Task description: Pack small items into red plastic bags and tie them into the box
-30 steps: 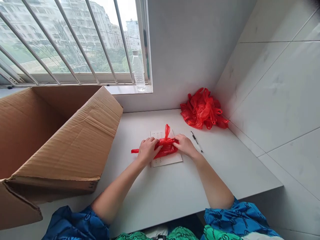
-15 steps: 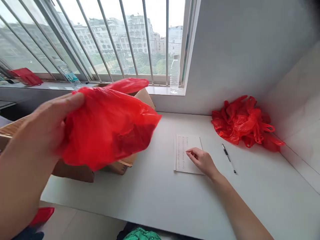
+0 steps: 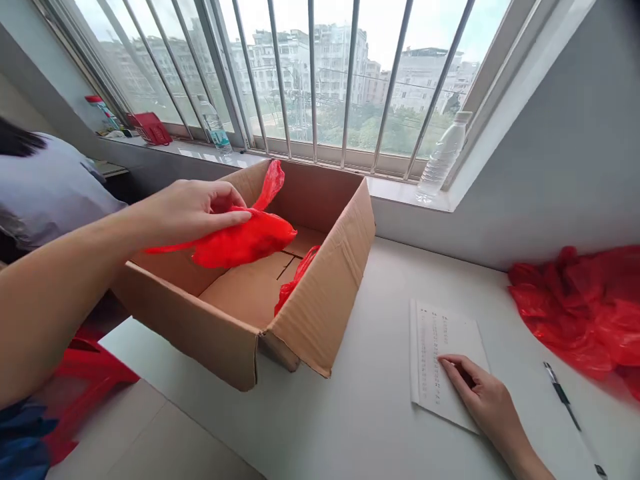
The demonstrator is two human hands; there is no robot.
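Note:
My left hand (image 3: 210, 207) is closed on a red plastic bag (image 3: 245, 237), which hangs over the open cardboard box (image 3: 310, 300). Inside the box, against its right wall, lies another red plastic bag (image 3: 295, 283), partly hidden by that wall. To the right, my right hand (image 3: 480, 397) rests on a notepad (image 3: 455, 333) with rows of handwriting. Its thumb and forefinger are brought together, and nothing shows between them. A black pen (image 3: 563, 397) lies on the table right of this hand.
A heap of red plastic bags (image 3: 585, 307) sits at the table's right. On the sill stand a clear bottle (image 3: 444, 157), a labelled bottle (image 3: 216, 130) and a red box (image 3: 151, 128). At far left are another person (image 3: 45, 187) and a red stool (image 3: 83, 380).
The view has turned left, showing the box's inside. My left hand has carried the red plastic bag away from me, over the box. My right hand stays on the notepad.

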